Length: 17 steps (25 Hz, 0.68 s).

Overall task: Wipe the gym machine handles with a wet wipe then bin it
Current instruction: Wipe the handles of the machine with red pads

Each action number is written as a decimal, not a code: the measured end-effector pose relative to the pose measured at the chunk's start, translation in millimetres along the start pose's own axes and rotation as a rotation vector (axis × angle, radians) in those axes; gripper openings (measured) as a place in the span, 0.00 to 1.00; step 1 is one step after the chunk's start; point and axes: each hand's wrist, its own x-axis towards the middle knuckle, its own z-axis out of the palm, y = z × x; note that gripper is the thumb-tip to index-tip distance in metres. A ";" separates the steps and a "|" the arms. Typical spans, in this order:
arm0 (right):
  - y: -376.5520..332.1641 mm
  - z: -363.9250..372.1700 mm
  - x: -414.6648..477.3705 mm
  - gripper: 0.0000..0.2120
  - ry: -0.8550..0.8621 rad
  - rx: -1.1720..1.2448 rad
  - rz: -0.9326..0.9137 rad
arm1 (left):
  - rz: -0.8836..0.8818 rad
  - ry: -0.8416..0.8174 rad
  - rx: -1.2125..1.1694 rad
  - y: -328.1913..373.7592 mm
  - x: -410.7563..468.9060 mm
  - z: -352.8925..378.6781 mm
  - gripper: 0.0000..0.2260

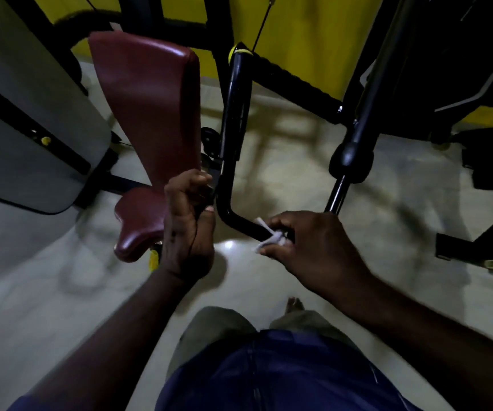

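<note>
- right hand is pinched round a crumpled white wet wipe, pressing it onto the low end of the bent black handle, just past the curve
- left hand is curled tight on a dark part right beside that bend, can't tell exactly what
- handle's a glossy round tube; maroon padded seat looks smooth and shiny

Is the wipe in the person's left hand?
No, the white wipe is pinched in the right hand against the black bent handle, while the left hand grips a part beside the maroon seat.
</note>
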 end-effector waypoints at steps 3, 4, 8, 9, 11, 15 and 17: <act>-12.4 16.8 -2.0 0.17 0.147 -0.159 -0.024 | -0.021 -0.006 -0.024 -6.0 20.4 -6.8 0.18; -11.2 21.2 -4.6 0.15 0.164 -0.287 -0.065 | -0.017 -0.031 -0.033 -10.7 29.8 -9.1 0.18; -8.1 46.1 -13.7 0.27 0.023 -0.547 0.089 | 0.092 -0.242 -0.012 -33.9 72.1 -19.5 0.17; -15.5 53.5 -8.3 0.27 0.011 -0.535 0.143 | 0.135 -0.293 -0.012 -37.2 82.4 -22.1 0.17; -48.5 68.7 7.2 0.11 0.048 -0.511 0.177 | 0.188 -0.367 -0.065 -44.2 100.0 -31.1 0.17; -108.2 82.1 58.1 0.15 0.266 -0.144 0.505 | 0.198 -0.482 -0.189 -75.5 123.7 -42.3 0.18; -116.4 78.1 87.7 0.20 0.357 0.125 0.689 | 0.205 -0.543 -0.238 -81.9 120.8 -46.6 0.18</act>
